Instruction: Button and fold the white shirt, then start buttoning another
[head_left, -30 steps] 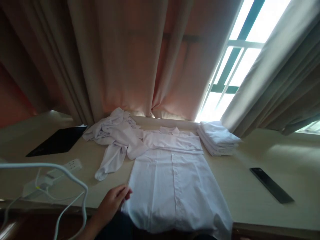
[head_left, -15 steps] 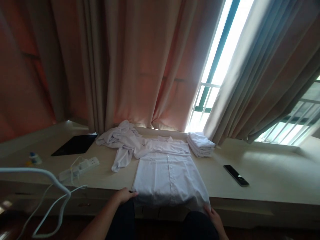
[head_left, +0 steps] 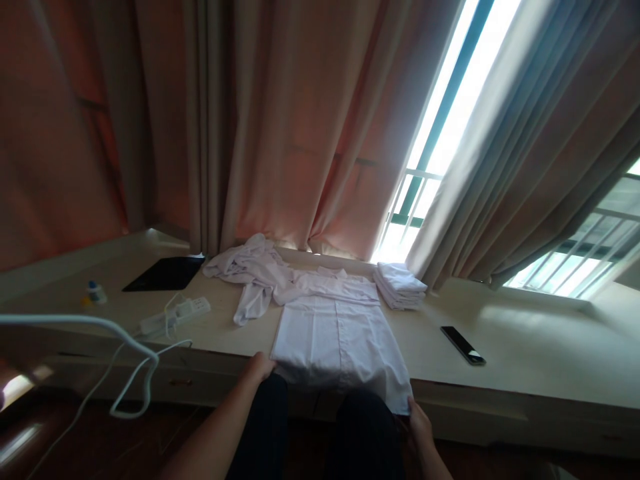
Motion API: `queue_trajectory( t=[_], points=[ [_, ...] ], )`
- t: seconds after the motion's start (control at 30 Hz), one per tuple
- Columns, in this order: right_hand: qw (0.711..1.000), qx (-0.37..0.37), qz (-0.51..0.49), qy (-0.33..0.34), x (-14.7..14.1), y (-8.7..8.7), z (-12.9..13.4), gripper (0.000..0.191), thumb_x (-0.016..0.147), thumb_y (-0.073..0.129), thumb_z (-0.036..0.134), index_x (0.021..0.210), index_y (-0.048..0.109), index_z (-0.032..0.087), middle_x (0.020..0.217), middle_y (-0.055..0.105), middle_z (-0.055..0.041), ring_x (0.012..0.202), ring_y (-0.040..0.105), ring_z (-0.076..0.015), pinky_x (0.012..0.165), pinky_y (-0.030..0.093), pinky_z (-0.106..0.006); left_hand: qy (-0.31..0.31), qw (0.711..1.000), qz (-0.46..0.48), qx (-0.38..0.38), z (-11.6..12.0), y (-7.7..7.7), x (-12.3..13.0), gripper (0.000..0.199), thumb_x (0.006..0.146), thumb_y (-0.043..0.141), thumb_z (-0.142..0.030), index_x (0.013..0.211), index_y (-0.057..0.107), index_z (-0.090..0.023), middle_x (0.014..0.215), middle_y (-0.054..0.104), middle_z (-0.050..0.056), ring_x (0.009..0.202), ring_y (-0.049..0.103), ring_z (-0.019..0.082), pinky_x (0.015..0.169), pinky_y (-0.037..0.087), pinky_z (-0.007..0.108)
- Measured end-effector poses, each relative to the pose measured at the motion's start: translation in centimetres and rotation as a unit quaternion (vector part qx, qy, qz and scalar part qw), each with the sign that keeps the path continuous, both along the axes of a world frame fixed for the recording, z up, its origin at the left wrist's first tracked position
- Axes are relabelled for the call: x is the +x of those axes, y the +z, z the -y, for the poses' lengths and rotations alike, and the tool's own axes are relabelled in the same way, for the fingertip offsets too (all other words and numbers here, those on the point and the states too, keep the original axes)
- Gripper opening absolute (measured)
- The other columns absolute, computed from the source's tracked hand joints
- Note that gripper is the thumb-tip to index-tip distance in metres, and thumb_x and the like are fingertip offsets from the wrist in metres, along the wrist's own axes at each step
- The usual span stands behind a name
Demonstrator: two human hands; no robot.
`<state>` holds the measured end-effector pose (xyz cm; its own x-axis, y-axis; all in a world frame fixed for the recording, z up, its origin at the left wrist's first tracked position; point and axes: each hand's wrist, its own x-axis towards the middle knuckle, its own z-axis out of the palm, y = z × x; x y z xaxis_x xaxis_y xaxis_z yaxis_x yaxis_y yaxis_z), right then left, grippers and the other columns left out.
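"What do the hands hold on your remote feed?"

"I see a white buttoned shirt [head_left: 333, 333], front up on a pale desk [head_left: 530, 347]. Its collar points toward the curtains [head_left: 280, 133], a band of cloth crosses it just below the collar, and its hem reaches past the desk's near edge, above a person's dark-clothed knees [head_left: 367, 433]."

"And the fingers?"

"On my view, the left hand [head_left: 261, 365] has its fingers closed on the shirt's near left corner. The right hand [head_left: 419, 421] pinches the near right corner, a little lower."

"What lies around the shirt?"

"To its left, touching its upper side, I see a crumpled white garment [head_left: 257, 273]; beyond that, a flat black sheet [head_left: 165, 274]. Nearer the front is a white power strip [head_left: 200, 306] with cables. Just right of the collar end sits a stack of folded white cloth [head_left: 400, 287]. Farther right, apart from everything, a dark phone [head_left: 463, 345] lies flat."
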<state>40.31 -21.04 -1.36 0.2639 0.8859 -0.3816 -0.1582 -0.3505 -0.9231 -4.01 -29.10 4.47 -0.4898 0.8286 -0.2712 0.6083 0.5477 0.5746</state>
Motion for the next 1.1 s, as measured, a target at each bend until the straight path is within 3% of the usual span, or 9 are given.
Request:
queue_trajectory(
  t=[0.13, 0.3, 0.43, 0.57, 0.73, 0.83, 0.97, 1.1],
  points=[
    [1.000, 0.006, -0.015, -0.023, 1.3, -1.0, 0.2, 0.041, 0.044, 0.073, 0.054, 0.067, 0.057, 0.025, 0.057, 0.063, 0.0021, 0.056, 0.065, -0.0237, 0.051, 0.052, -0.034, 0.035, 0.999, 0.026, 0.015, 0.0, -0.8, 1.2, 0.020, 0.073, 0.060, -0.031, 0.072, 0.069, -0.013, 0.079, 0.072, 0.015, 0.086, 0.069, 0.027, 0.065, 0.044, 0.027],
    [0.998, 0.004, -0.066, -0.024, 2.3, -0.9, 0.7, 0.045, 0.041, 0.080, 0.049, 0.072, 0.060, 0.023, 0.060, 0.064, 0.0037, 0.054, 0.062, -0.0185, 0.051, 0.052, -0.031, 0.070, 0.988, 0.035, 0.130, 1.1, -0.7, 3.1, 0.029, 0.087, 0.041, -0.033, 0.078, 0.063, -0.017, 0.076, 0.067, 0.004, 0.081, 0.065, 0.020, 0.070, 0.046, 0.025],
    [0.995, 0.032, -0.096, -0.021, 2.4, 0.9, 0.2, 0.047, 0.042, 0.082, 0.046, 0.076, 0.060, 0.022, 0.064, 0.064, 0.0050, 0.052, 0.060, -0.0148, 0.047, 0.051, -0.026, 0.113, 0.971, 0.034, 0.209, 1.6, 0.1, 3.5, 0.034, 0.092, 0.025, -0.033, 0.078, 0.054, -0.021, 0.079, 0.063, 0.002, 0.083, 0.062, 0.019, 0.074, 0.048, 0.025],
    [0.991, 0.052, -0.123, -0.014, 2.4, 4.2, -1.0, 0.047, 0.044, 0.084, 0.043, 0.078, 0.059, 0.022, 0.064, 0.063, 0.0049, 0.054, 0.061, -0.0141, 0.047, 0.051, -0.024, 0.155, 0.956, 0.028, 0.246, 1.1, 1.2, 3.1, 0.038, 0.093, 0.019, -0.038, 0.085, 0.052, -0.022, 0.088, 0.064, 0.005, 0.089, 0.063, 0.021, 0.079, 0.050, 0.028],
    [0.987, 0.064, -0.150, -0.009, 2.9, 7.7, -0.8, 0.048, 0.047, 0.086, 0.038, 0.081, 0.058, 0.021, 0.067, 0.063, 0.0046, 0.054, 0.061, -0.0130, 0.049, 0.052, -0.023, 0.170, 0.948, 0.050, 0.266, 1.1, 1.3, 1.9, 0.029, 0.092, 0.032, -0.044, 0.094, 0.049, -0.021, 0.098, 0.065, 0.008, 0.094, 0.064, 0.022, 0.084, 0.049, 0.031],
    [0.991, 0.055, -0.117, -0.019, 3.6, 8.4, 0.4, 0.057, 0.047, 0.086, 0.039, 0.094, 0.059, 0.020, 0.068, 0.064, 0.0034, 0.051, 0.061, -0.0139, 0.048, 0.051, -0.024, 0.145, 0.945, 0.162, 0.244, 2.7, 0.1, 1.3, 0.025, 0.085, 0.053, -0.039, 0.100, 0.047, -0.019, 0.094, 0.066, 0.008, 0.086, 0.066, 0.022, 0.075, 0.051, 0.031],
    [0.996, 0.053, -0.063, -0.033, 4.7, 8.3, 2.7, 0.073, 0.047, 0.088, 0.039, 0.110, 0.056, 0.020, 0.068, 0.065, 0.0021, 0.052, 0.063, -0.0156, 0.050, 0.051, -0.024, 0.092, 0.914, 0.363, 0.155, 6.0, -1.6, 1.2, 0.047, 0.073, 0.071, -0.038, 0.106, 0.048, -0.015, 0.076, 0.066, 0.004, 0.060, 0.062, 0.018, 0.049, 0.044, 0.025],
    [0.998, 0.069, -0.012, -0.007, 5.8, 8.6, 4.8, 0.080, 0.053, 0.086, 0.043, 0.122, 0.054, 0.021, 0.071, 0.068, 0.0001, 0.058, 0.064, -0.0166, 0.054, 0.052, -0.024, 0.082, 0.902, 0.397, 0.150, 8.9, -1.2, 1.9, 0.067, 0.067, 0.073, -0.053, 0.114, 0.047, -0.014, 0.064, 0.061, 0.000, 0.044, 0.050, 0.012, 0.038, 0.031, 0.019]
  ],
)
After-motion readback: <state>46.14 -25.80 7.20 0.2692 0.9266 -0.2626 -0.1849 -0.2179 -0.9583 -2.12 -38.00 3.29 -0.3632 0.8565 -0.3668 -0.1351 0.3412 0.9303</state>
